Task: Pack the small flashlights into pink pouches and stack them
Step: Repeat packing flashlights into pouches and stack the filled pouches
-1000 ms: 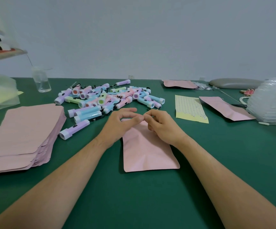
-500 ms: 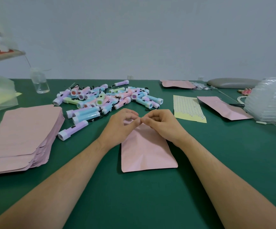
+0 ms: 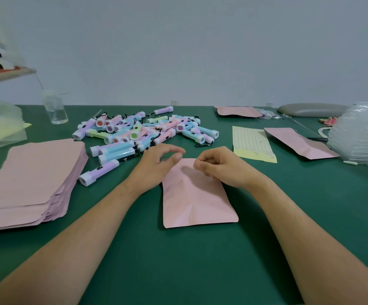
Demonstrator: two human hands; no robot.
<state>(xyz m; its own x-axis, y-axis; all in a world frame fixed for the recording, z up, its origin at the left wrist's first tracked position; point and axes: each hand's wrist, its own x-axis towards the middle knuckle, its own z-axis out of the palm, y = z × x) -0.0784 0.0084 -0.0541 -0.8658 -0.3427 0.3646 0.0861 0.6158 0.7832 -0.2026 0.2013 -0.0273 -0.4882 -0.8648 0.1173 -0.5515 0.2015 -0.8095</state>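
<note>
Here, a pink pouch (image 3: pixel 198 203) lies flat near the middle of the table (image 3: pixel 178 271), the right hand (image 3: pixel 224 167) pinching its far edge with curled fingers; the left hand (image 3: pixel 156 164) curls over its far-left corner, thumb and forefinger slightly apart, grip unclear. Further back, a pouch stack (image 3: pixel 31 172) sits by the left edge and flashlights (image 3: pixel 143 130) pile toward the far edge

On the bench (image 3: pixel 200 271), one pouch (image 3: pixel 197 201) lies in front, left hand (image 3: pixel 156 165) and right hand (image 3: pixel 219 167) at its far edge. Behind: the flashlight heap (image 3: pixel 143 130). Left: the pouch stack (image 3: pixel 29 172). Right: a sheet (image 3: pixel 252 143), then another pouch (image 3: pixel 297 144).
</note>
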